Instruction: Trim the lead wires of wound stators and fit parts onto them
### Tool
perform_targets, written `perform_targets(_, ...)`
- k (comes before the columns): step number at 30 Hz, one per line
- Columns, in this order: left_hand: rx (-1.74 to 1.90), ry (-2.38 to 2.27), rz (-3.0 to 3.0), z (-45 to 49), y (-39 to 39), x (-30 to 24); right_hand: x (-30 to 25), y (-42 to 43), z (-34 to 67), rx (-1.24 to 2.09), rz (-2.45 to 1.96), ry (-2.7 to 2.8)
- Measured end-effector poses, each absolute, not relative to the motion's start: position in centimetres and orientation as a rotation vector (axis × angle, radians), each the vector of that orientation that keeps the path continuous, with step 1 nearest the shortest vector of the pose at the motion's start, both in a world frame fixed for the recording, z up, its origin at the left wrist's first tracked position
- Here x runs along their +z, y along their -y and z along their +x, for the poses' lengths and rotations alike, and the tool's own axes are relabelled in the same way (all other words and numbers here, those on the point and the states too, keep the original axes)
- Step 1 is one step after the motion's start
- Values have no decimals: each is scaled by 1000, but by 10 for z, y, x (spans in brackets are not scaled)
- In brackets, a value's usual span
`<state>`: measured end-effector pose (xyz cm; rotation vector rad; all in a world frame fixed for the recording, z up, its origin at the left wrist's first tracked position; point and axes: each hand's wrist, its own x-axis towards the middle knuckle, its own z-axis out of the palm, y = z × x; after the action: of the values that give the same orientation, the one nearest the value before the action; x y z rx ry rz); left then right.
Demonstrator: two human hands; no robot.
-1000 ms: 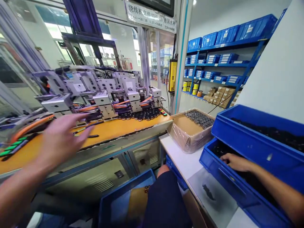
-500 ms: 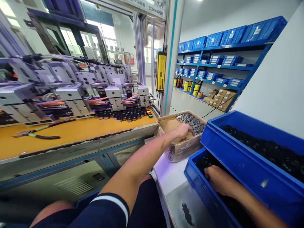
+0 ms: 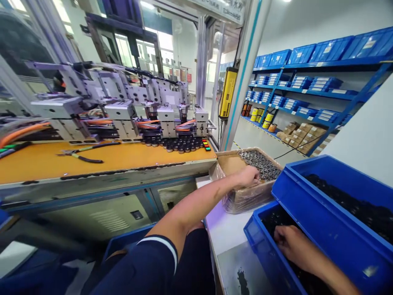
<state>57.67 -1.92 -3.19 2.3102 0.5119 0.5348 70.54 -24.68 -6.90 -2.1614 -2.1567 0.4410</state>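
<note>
My left hand (image 3: 249,176) reaches into a plastic-lined cardboard box (image 3: 245,201), its fingers curled down at the near edge of many small dark metallic parts (image 3: 260,163) laid in rows. What those fingers pinch, if anything, is hidden. Lower right, my right hand (image 3: 288,241) is inside the lower blue bin (image 3: 256,233), knuckles up and fingers bent together over loose black parts (image 3: 274,221). I cannot make out what lies between them.
Another blue bin (image 3: 325,225) with black parts overlaps the lower one. On the orange bench top (image 3: 135,157) lie pliers (image 3: 82,153) and several round black pieces (image 3: 178,144), before a machine with clamps (image 3: 167,114). A metal plate (image 3: 245,262) lies on the white table.
The view has swung left, so the bench and box appear further right. My left hand stays in the box, and my right hand stays low in the bin with its fingers bent.
</note>
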Motion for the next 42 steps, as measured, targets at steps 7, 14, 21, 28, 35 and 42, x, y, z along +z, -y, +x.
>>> perform_targets(7,902,-336,1734,410,110,-58,-54,243,692,-2,-1984,1881)
perform_targets(14,916,-229,1316,372,164,-59,-2,242,590,-86,-1274,1928)
perform_targets(21,917,-120,1187,378,178,-60,-20,266,556,44,-1143,1900)
perform_targets(28,992,-164,1324,386,184,-59,-22,266,561,66,-1110,1888)
perform_targets(35,890,-202,1240,389,184,-56,-27,266,561,109,-1089,1888)
perform_targets(42,816,-237,1067,397,186,-57,-28,264,562,112,-1059,1852)
